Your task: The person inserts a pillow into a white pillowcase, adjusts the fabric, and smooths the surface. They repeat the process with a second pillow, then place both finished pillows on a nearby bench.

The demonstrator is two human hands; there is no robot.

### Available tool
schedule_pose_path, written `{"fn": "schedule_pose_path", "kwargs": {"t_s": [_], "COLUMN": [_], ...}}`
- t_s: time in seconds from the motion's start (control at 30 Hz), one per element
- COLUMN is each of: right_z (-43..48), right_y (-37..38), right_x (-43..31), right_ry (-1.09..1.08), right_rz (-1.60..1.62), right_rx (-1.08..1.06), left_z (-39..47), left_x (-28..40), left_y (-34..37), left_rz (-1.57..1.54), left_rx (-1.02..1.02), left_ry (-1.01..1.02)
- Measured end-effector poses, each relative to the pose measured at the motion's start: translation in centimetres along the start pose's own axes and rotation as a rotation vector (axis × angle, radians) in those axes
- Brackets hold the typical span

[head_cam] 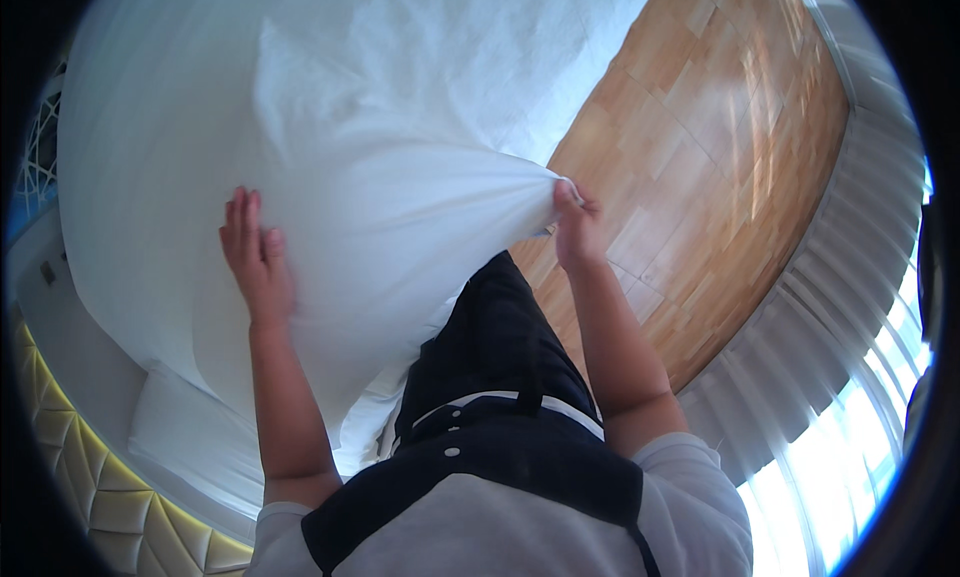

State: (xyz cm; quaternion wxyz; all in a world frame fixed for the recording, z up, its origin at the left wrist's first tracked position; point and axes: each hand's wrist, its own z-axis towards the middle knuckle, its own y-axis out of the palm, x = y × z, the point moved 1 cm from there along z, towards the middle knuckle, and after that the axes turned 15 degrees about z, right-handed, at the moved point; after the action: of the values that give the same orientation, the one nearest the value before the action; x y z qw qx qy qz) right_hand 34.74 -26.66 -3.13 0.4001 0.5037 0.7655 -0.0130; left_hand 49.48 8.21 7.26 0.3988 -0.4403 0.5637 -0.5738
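A white bed cover (pixel 390 224) spreads over the bed in front of me. My right hand (pixel 577 224) pinches its edge and pulls it out over the floor side, so taut folds fan inward from my fingers. My left hand (pixel 259 265) rests on the cover, or just above it, with the fingers together and the thumb slightly apart. It grips nothing. Loose wrinkles and a raised fold run across the cloth beyond my hands.
Wood-look flooring (pixel 675 164) lies to the right of the bed. Long pale curtains (pixel 817 329) hang along a bright window. At lower left are a white pillow (pixel 195 427) and a padded headboard panel (pixel 120 487) with a yellow light strip.
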Motion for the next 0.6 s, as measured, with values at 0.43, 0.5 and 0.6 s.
{"fn": "schedule_pose_path", "kwargs": {"t_s": [0.43, 0.5, 0.6], "right_z": [-1.2, -2.1, -4.0], "right_y": [4.2, 4.4, 1.9], "right_x": [0.7, -0.1, -3.2], "right_ry": [0.405, 0.329, 0.293], "right_rz": [-0.85, -0.785, -0.341], "right_rx": [-0.548, -0.469, -0.504], "left_z": [-1.4, -1.3, -1.4], "left_x": [-2.2, -2.4, -3.1], "left_y": [4.9, 5.0, 4.8], "left_rz": [-0.118, -0.114, -0.206], "left_rx": [0.113, 0.117, 0.124], "left_ry": [-0.025, -0.011, -0.02]}}
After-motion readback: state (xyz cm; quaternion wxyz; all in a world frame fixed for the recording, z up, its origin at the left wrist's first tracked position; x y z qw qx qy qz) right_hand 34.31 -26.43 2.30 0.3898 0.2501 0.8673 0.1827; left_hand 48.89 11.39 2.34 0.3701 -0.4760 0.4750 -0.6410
